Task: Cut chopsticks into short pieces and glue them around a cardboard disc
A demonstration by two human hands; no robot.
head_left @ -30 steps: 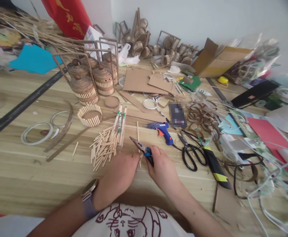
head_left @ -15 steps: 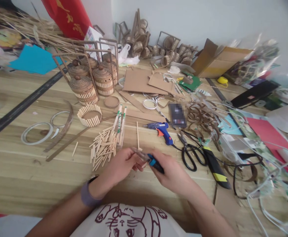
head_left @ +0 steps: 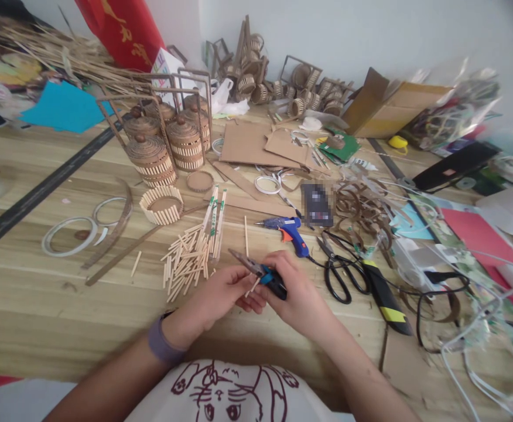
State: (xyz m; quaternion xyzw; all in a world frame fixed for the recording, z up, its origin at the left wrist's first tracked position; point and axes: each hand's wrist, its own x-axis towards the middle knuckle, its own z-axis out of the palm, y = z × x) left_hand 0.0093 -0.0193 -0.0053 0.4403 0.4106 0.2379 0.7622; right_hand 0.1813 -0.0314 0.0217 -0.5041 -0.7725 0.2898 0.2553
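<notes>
My right hand (head_left: 292,290) is closed around the blue and black handles of a pair of pliers (head_left: 256,271), whose jaws point up and left. My left hand (head_left: 221,296) sits just left of it, fingers pinched on a short wooden stick (head_left: 253,286) under the pliers. Both hands hover over the wooden table (head_left: 41,305) near its front edge. A pile of short cut sticks (head_left: 186,264) lies just beyond my left hand, with a single long stick (head_left: 246,235) beside it.
A blue glue gun (head_left: 288,230), black scissors (head_left: 339,272) and a black-and-yellow knife (head_left: 383,298) lie right of my hands. A stick-walled ring (head_left: 161,205), small woven baskets (head_left: 151,159), tape rings (head_left: 69,234), cardboard sheets (head_left: 250,143) and cables (head_left: 462,328) crowd the table.
My left hand turned palm-up and took the short stick in its fingers. The pliers lifted off the table and tilted, and both hands drew slightly closer together.
</notes>
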